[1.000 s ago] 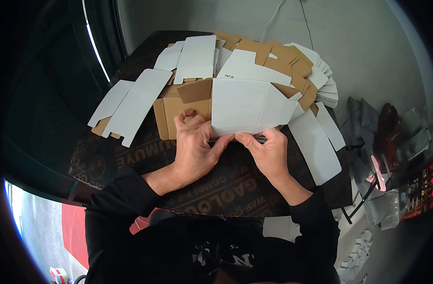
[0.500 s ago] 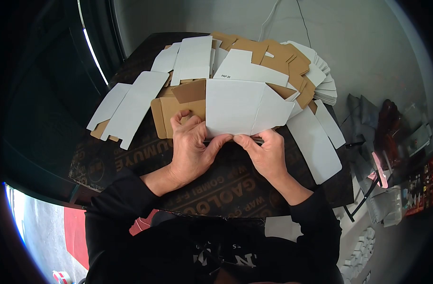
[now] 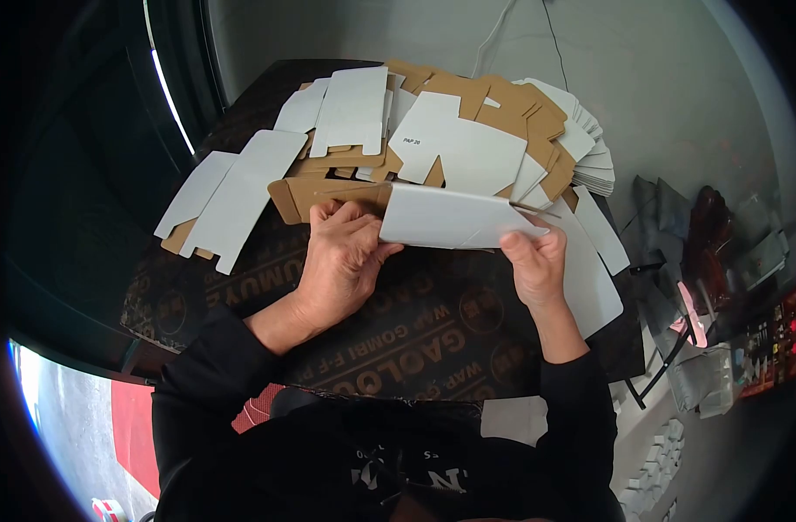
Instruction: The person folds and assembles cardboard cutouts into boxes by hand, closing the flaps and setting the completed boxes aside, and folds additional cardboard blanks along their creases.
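Observation:
A partly folded cardboard box (image 3: 450, 217), white outside and brown inside, is held between my two hands above the dark table. My left hand (image 3: 345, 252) is closed on its left part, near the brown flaps, with the thumb along the lower edge. Its fingertips are partly hidden by the card. At the box's right end, my right hand (image 3: 534, 261) pinches the white card with the thumb in front. Just behind lies a flat white blank (image 3: 476, 130) marked "PAP 20", among other cardboard blanks.
Brown blanks (image 3: 450, 84) and a fanned stack of white ones (image 3: 594, 157) lie at the back of the dark printed table (image 3: 398, 331). Two-panel white blanks (image 3: 250, 187) rest at the left. A clear plastic bin (image 3: 715, 383) stands beyond the table on the right.
My right hand has slid right along the box's lower edge to its right end. The box has tilted, so its white face looks narrower and the blanks behind show more.

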Demonstrator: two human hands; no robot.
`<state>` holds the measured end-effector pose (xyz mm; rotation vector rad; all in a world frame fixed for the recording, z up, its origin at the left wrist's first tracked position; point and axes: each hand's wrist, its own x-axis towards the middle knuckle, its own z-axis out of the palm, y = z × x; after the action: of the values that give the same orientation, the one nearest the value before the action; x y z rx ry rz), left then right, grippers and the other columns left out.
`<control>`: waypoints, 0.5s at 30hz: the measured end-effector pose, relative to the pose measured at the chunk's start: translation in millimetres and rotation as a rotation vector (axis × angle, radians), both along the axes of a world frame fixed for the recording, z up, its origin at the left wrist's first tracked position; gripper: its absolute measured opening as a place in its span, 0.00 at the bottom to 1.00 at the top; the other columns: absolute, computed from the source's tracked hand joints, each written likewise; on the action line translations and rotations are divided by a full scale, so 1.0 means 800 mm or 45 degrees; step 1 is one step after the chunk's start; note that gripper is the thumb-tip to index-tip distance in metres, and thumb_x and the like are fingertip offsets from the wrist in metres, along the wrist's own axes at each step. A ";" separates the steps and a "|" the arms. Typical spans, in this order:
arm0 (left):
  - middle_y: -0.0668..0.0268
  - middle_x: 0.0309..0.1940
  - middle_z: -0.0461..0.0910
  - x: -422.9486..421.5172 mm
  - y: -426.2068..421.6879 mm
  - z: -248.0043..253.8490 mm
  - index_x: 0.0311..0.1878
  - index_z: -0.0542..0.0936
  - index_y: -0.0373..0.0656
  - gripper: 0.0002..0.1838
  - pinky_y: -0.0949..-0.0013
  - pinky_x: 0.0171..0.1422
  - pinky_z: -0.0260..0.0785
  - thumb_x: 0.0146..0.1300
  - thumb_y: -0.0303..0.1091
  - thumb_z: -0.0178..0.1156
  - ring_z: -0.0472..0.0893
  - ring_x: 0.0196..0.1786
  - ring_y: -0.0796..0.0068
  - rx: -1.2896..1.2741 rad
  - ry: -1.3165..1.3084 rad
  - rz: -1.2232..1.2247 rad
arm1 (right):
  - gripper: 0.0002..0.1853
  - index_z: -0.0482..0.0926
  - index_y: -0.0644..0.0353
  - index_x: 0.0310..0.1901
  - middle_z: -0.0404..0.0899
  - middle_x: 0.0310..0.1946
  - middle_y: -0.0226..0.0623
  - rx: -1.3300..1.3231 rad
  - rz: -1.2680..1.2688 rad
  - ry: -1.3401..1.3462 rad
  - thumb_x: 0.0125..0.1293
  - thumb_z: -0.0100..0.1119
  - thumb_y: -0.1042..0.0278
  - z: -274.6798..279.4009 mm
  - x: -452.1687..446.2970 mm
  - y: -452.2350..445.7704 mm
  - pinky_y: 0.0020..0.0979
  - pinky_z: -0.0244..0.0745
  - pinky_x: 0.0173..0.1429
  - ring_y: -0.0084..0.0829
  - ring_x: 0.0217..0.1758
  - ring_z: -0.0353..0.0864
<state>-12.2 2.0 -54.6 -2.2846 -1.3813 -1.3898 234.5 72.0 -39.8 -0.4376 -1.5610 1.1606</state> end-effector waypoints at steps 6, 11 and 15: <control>0.63 0.31 0.79 -0.020 -0.016 0.032 0.40 0.81 0.36 0.15 0.58 0.58 0.59 0.62 0.39 0.70 0.73 0.40 0.70 -0.643 -0.174 -0.154 | 0.13 0.82 0.74 0.48 0.85 0.41 0.42 0.214 -0.038 -0.306 0.66 0.65 0.74 0.013 -0.005 -0.014 0.22 0.74 0.38 0.25 0.30 0.78; 0.51 0.47 0.79 -0.028 -0.020 0.019 0.52 0.76 0.30 0.28 0.50 0.64 0.61 0.62 0.46 0.70 0.77 0.49 0.58 -0.816 -1.329 -0.590 | 0.12 0.83 0.70 0.48 0.86 0.35 0.38 0.377 0.120 -0.340 0.65 0.65 0.75 0.005 -0.005 -0.016 0.22 0.74 0.38 0.25 0.28 0.77; 0.45 0.55 0.75 -0.017 -0.027 0.033 0.59 0.71 0.29 0.32 0.48 0.67 0.63 0.64 0.46 0.69 0.78 0.53 0.49 -0.845 -1.713 -0.634 | 0.11 0.83 0.69 0.48 0.86 0.32 0.36 0.326 0.241 -0.451 0.65 0.65 0.75 0.001 -0.001 -0.012 0.21 0.73 0.37 0.25 0.28 0.77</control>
<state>-25.9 -20.0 -28.0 -1.9671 -1.7230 -3.4507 233.6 62.4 -38.6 -0.3411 -2.0677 1.0428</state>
